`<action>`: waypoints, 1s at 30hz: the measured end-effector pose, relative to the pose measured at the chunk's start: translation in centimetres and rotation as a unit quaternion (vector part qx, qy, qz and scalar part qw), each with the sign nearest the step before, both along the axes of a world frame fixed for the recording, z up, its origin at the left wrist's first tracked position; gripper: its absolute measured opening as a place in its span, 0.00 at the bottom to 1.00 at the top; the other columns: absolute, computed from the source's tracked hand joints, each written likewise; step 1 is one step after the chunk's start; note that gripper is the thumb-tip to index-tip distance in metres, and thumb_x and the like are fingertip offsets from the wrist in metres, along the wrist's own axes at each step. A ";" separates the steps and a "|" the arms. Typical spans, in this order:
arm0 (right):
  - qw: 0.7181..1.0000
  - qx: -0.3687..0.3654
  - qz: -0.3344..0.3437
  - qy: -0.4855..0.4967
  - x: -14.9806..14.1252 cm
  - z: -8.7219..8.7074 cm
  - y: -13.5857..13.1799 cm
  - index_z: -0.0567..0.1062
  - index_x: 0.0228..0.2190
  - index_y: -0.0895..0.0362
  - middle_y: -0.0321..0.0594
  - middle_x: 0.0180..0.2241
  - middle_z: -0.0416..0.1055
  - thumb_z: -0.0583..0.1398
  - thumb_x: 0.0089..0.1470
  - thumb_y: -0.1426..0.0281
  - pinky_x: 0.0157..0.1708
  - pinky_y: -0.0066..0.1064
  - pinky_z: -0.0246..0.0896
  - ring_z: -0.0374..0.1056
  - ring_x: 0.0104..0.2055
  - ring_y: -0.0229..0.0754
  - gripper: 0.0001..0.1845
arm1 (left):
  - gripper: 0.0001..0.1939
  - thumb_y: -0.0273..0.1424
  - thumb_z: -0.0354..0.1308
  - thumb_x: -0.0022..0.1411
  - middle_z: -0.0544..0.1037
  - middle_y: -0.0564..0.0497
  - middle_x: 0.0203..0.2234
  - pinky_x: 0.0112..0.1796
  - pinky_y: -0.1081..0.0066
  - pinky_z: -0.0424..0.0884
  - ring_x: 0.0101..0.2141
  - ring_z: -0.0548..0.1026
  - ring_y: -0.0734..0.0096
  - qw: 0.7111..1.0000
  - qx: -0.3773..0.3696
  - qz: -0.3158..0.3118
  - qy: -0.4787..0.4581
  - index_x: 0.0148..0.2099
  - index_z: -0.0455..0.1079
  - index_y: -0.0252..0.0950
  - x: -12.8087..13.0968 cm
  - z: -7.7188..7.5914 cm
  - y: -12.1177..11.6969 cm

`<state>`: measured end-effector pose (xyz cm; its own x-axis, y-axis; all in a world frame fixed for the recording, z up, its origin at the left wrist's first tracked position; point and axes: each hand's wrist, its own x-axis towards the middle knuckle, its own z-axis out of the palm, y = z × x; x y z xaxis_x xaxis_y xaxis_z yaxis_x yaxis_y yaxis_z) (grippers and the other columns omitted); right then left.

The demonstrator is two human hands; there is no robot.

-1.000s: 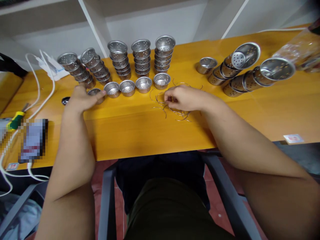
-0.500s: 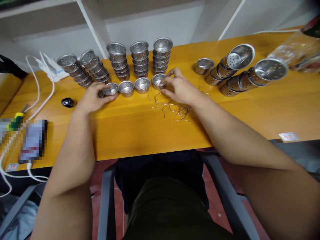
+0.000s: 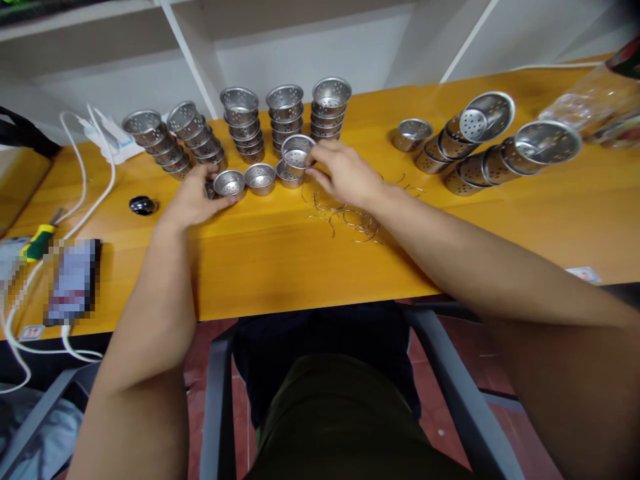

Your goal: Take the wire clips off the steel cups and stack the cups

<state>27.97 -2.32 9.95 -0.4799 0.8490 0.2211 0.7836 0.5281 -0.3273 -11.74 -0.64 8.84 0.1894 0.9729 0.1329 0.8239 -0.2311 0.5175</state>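
My right hand (image 3: 339, 168) pinches a small perforated metal cup (image 3: 298, 152) by its right side, over another metal cup (image 3: 290, 176) in the front row. Whether its base rests inside that cup I cannot tell. At the row's left end, my left hand (image 3: 197, 195) has its thumb and fingers around a perforated cup (image 3: 229, 187) standing on the table. A further cup (image 3: 260, 181) stands between these two. Just right of and below my right hand lies a loose tangle of thin curved wires (image 3: 357, 220), partly covered by that hand and forearm.
Stacks of perforated cups (image 3: 240, 110) line the back, with leaning stacks (image 3: 487, 160) and a single cup (image 3: 412, 135) to the right. A black shiny object (image 3: 143, 205), a phone (image 3: 73, 280), a screwdriver (image 3: 40, 241) and white cables lie left. A plastic bottle (image 3: 580, 100) is far right.
My right hand has lifted the row's rightmost cup and carried it left, over the neighbouring cup. My left hand stays at the leftmost cup. The whole view has shifted slightly.
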 end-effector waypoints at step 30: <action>0.999 0.001 0.043 -0.029 -4.1 0.0 1.0 0.77 0.80 0.42 0.54 0.77 0.74 0.53 0.89 0.51 0.80 0.58 0.65 0.68 0.78 0.69 0.30 | 0.38 0.50 0.82 0.64 0.90 0.37 0.65 0.71 0.38 0.81 0.62 0.87 0.36 0.992 0.014 -0.121 0.025 0.71 0.85 0.41 3.6 -0.9 -0.6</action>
<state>23.86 -1.30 9.99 -0.5626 0.8042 0.1917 0.7534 0.5942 -0.2817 -8.17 -1.20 7.95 0.4239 0.8942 0.1440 0.7669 -0.4389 0.4682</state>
